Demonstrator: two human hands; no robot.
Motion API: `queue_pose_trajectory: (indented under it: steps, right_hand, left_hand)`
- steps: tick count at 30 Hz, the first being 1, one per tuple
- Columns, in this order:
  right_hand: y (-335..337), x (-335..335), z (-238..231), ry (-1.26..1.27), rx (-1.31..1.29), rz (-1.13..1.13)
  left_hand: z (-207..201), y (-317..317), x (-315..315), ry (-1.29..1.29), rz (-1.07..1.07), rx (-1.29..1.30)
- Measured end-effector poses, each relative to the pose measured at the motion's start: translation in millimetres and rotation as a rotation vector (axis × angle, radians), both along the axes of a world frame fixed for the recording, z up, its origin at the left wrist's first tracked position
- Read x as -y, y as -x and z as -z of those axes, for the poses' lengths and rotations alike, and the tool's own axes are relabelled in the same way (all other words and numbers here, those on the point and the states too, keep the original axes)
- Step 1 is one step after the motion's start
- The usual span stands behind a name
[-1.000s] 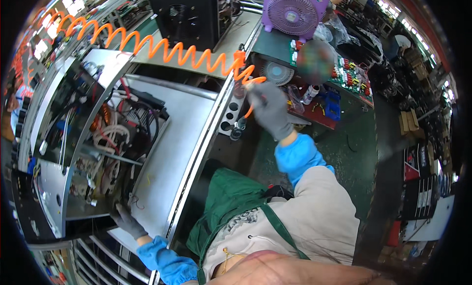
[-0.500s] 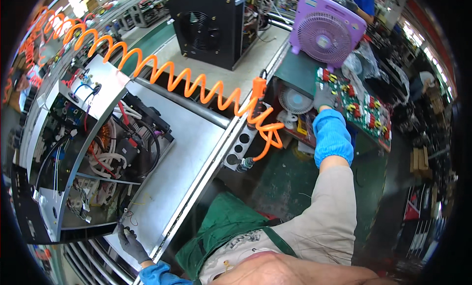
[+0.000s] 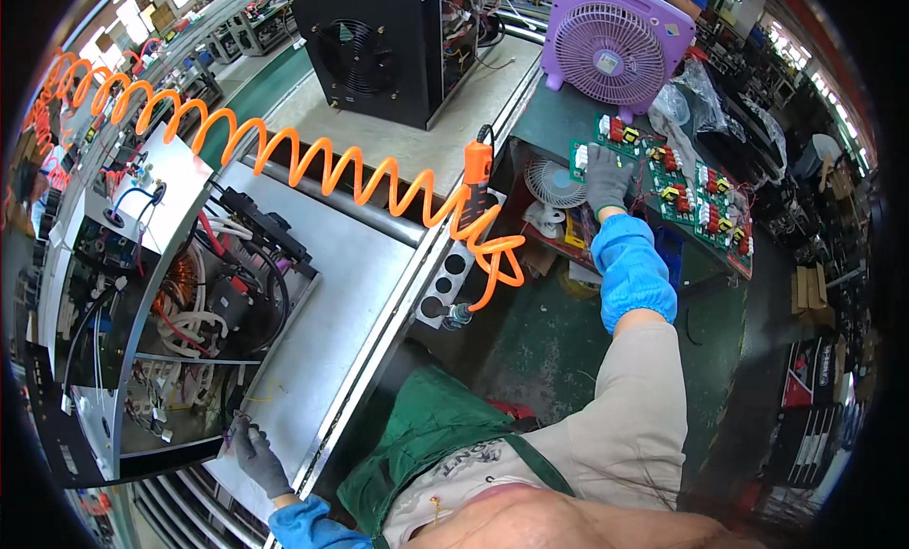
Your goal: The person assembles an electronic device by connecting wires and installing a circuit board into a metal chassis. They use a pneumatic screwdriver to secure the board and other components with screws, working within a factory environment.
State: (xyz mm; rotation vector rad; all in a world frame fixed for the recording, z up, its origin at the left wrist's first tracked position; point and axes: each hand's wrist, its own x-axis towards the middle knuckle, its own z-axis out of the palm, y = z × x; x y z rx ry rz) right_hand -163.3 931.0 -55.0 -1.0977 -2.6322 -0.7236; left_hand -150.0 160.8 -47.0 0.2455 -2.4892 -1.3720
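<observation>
My right hand, in a grey glove below a blue sleeve, is closed on a green circuit board with white parts. Most of that board is hidden under the fingers. Several similar boards, with red, yellow and white parts, lie just right of it on a side bench. At the lower left, my gloved left hand pinches thin wires beside an open metal chassis. Inside the chassis are cables, a copper coil and connectors. The wire ends between the fingers are too small to make out.
A coiled orange air hose stretches across the conveyor to an orange hand tool. Behind stands a black cabinet with a fan. A purple fan sits on the side bench. A socket strip lines the rail.
My right hand has moved slightly left, and a circuit board now shows at its fingers, apart from the others. My left hand stays by the chassis wires. The whole view has shifted a little.
</observation>
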Motion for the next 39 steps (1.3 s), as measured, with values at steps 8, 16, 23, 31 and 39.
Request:
queue_pose_trajectory:
  steps: [8,16,23,31,39]
  right_hand:
    - [6,-38,-83,0.565,0.089,-0.071]
    - [2,33,-55,0.561,-0.052,0.079]
    - [-33,107,-143,0.000,-0.507,-0.459]
    - [-90,333,-228,-0.093,-0.266,-1.513]
    - [-86,484,-203,0.144,-0.143,-2.047]
  left_hand:
    - [4,-6,-17,-0.095,-0.041,0.037]
    - [-17,-11,-15,0.039,0.051,0.025]
    - [-39,-18,-21,-0.031,0.123,-0.137]
    - [-116,-30,-105,-0.483,0.784,-0.088]
    - [-136,-79,-71,-0.975,0.904,0.213]
